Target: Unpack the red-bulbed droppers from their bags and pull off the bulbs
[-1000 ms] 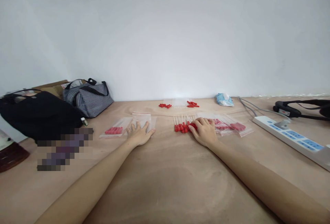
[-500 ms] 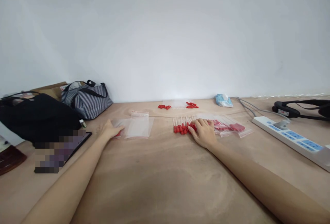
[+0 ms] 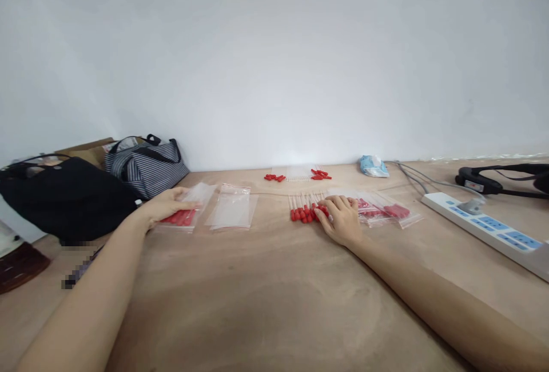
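My left hand (image 3: 166,204) rests on a clear zip bag (image 3: 185,216) that holds red-capped pieces, its fingers curled over the bag's top. An empty clear zip bag (image 3: 233,207) lies just to its right. My right hand (image 3: 341,219) lies on the table with its fingers bent over a loose row of red-tipped sticks (image 3: 302,210). More filled zip bags (image 3: 384,211) lie just right of that hand.
Two small heaps of red caps (image 3: 297,175) lie near the wall. A striped bag (image 3: 143,166) and a black bag (image 3: 60,196) stand at the left. A white power strip (image 3: 489,228), cables, a black headset (image 3: 500,180) and a blue tissue pack (image 3: 373,166) are at the right.
My left hand has moved left from the empty bag onto the filled bag and drawn it slightly nearer. My right hand has stayed on the red-tipped sticks.
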Demonstrator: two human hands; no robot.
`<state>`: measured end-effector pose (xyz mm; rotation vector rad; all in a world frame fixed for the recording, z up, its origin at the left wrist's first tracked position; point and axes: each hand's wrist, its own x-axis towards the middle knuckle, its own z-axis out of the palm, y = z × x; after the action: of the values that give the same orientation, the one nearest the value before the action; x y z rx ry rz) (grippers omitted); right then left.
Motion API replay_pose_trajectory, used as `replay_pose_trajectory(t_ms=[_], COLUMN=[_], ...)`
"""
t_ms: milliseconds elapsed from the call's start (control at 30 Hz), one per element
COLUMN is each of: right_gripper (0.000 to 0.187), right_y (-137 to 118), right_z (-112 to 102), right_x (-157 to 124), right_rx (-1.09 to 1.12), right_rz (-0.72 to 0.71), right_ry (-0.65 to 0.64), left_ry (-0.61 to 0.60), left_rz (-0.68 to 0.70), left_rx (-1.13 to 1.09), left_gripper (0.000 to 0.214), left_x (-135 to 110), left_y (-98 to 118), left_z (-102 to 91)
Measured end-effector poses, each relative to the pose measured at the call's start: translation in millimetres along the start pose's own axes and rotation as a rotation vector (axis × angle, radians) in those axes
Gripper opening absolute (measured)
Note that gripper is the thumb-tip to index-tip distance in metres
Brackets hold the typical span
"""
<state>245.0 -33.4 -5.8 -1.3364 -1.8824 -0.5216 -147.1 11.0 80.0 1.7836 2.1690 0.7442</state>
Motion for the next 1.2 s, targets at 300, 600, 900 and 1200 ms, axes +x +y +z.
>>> replay_pose_trajectory(t_ms=[300,600,900,1200], right_gripper=[0.033,0.027,0.033,0.030], right_y=[-31.0,-42.6,-40.6,-37.8], right_z=[-17.1,-18.9,-16.0,-10.8], right_x=[-9.9,-6.0,-4.6,-6.4], right_rx=[0.485,0.443,0.548,0.631], right_rz=[-0.301,-0.456,-0.497,-0.429], right_ry=[-0.243,-0.454,-0.501,-0.479], left_ry=[-0.399,-0.195,-0.099,-0.172], left_rz=[0.062,0.395,0.531,0.307], left_rx=[-0.457,0.189,0.348,0.429], left_gripper=[0.061,0.046,0.040,0.062], left_x=[-75.7,-64.0,15.7,28.7], left_y=[102.1,84.1,51.8,26.3], left_z=[97.1,94.0,90.0,94.0])
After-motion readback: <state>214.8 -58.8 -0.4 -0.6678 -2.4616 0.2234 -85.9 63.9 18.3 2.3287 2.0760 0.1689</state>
